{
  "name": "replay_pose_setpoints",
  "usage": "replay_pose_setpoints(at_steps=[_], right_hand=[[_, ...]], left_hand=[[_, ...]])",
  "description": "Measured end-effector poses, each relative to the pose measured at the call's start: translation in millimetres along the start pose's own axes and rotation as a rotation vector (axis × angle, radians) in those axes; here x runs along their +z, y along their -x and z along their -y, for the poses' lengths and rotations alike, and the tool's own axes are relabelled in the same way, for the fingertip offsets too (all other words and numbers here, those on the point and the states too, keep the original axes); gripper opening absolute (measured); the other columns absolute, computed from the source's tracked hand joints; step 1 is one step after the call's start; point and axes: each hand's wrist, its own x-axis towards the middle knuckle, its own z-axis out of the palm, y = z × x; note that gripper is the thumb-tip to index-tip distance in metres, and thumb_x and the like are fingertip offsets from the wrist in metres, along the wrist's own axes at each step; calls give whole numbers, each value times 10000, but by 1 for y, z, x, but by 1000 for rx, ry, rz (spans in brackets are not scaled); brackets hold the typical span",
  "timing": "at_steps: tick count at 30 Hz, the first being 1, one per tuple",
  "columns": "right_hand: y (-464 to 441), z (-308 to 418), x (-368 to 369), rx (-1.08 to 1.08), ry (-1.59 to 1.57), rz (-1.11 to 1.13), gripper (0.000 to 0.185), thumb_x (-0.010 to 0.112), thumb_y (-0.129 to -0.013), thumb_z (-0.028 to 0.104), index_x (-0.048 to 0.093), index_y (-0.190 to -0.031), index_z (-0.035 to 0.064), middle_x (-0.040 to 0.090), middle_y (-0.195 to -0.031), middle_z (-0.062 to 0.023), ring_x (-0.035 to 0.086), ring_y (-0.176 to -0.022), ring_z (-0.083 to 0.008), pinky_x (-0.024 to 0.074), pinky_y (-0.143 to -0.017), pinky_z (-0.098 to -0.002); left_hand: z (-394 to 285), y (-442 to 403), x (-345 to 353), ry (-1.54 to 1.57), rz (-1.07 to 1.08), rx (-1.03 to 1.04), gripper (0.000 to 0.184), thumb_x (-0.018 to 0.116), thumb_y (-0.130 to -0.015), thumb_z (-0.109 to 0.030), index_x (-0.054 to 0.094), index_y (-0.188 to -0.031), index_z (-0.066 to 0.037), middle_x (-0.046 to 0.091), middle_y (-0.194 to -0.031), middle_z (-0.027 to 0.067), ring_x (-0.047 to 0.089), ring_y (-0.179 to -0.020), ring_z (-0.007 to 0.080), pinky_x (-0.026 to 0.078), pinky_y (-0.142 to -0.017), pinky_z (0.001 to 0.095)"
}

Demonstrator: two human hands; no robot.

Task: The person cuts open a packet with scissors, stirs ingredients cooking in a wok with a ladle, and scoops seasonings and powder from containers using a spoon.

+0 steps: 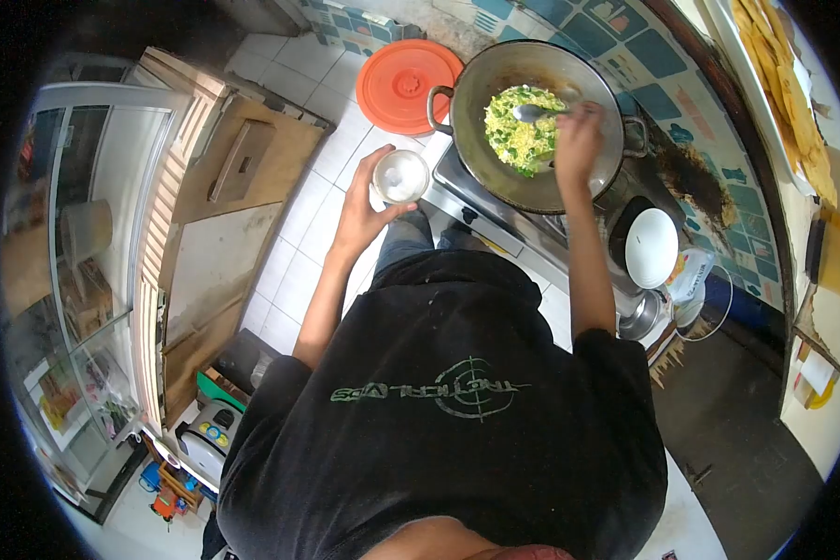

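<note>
A large metal wok (476, 140) sits on the stove (495, 217); in it lies a yellow and green chopped food mix (516, 140). Over the wok, my right hand (579, 140) is closed on a metal spoon (529, 113), whose bowl is above the food. Whether the spoon touches the food I cannot tell. My left hand (364, 207) holds a small round container (401, 176) with white contents, left of the wok and apart from it.
An orange-red round lid (406, 86) lies left of the wok. A white bowl (651, 247) and a metal pot (639, 315) stand to the right of the stove. Yellow strips fill a tray (751, 84) at the upper right. A wooden cabinet (229, 219) stands left.
</note>
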Motion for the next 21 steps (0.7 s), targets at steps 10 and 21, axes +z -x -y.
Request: replay_pose_setpoints(at_steps=[10,21], right_hand=[[5,4,-11,45,-126,-154,125,419,-984,99,469,-1036,-4,634,-777,-183,647,-663,-291,499,-565,-389],[77,107,-66,19,-507,122,193,400,-1032,191,446,-1069,8,596,-750,-113,601,-633,-174,484,-592,-298]], left_hand=[[-5,-7,-1,-11,-24,62,888,873,-591,-132,431,-1359,-83,516,-1332,130,503,-1239,313,409,-1049,416],[-33,-31,36,110,172,152,840,842,-613,-89,440,-1351,-75,513,-1326,126,483,-1252,320,401,-1060,410]])
